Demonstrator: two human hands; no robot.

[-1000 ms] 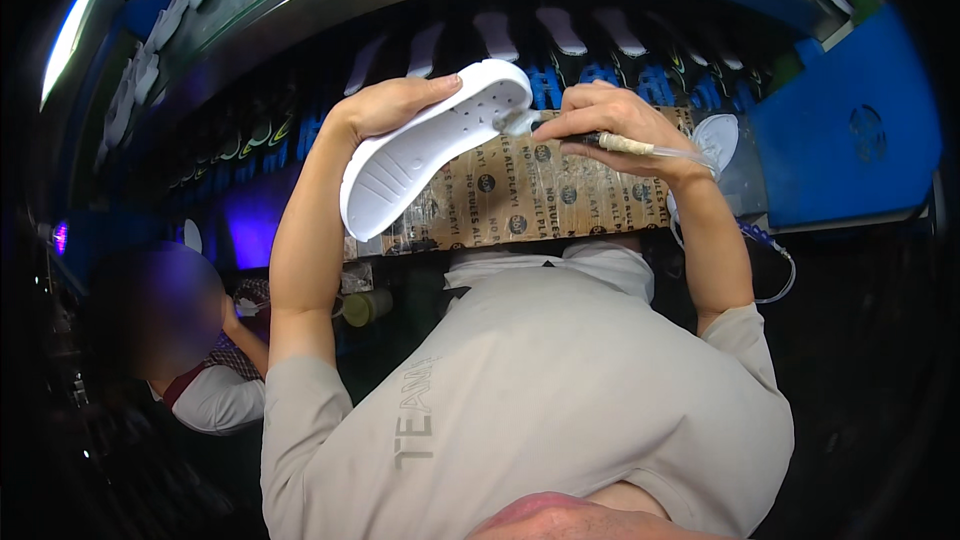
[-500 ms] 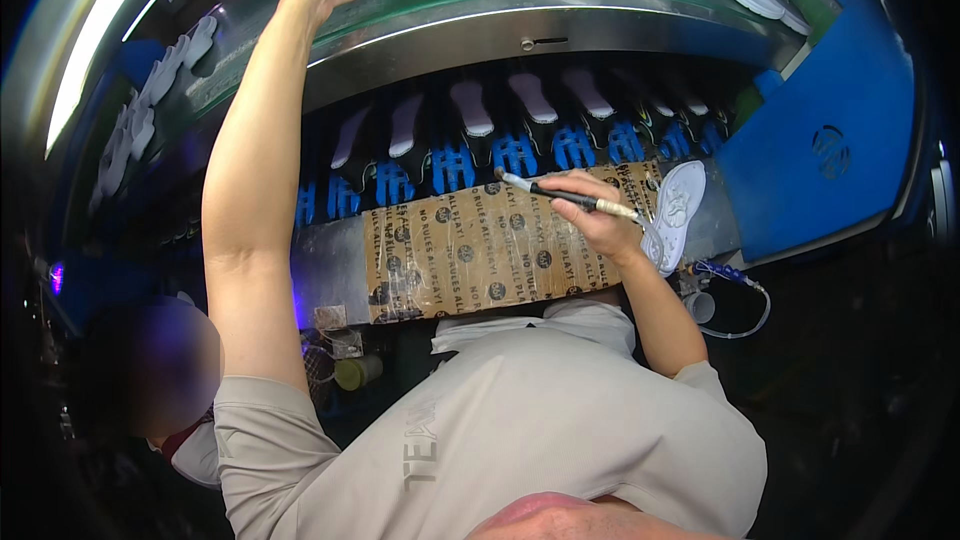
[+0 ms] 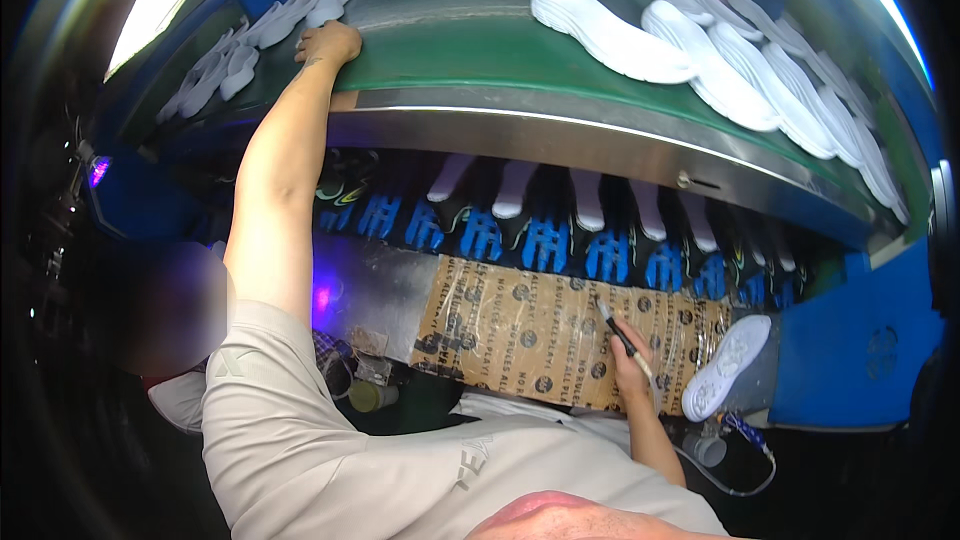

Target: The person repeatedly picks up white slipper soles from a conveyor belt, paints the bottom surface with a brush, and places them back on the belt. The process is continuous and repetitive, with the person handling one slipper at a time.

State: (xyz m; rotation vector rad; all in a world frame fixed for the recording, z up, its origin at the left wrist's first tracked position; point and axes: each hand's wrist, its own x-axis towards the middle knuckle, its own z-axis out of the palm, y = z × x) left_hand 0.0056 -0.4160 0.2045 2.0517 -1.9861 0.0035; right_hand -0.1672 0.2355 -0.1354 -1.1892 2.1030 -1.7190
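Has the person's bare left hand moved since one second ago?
Yes: judged against the brown printed cardboard sheet, the left hand has gone farther forward and left, now over the green conveyor belt.

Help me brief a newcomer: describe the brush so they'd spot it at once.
Below the green belt, find the brown cardboard. Over its right half, the right grip holds the brush. It is slim, with a partly black handle, unlike the broad white sole to its right.

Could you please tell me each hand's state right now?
Left hand: curled beside a white sole; grip cannot be told.
Right hand: closed around a brush.
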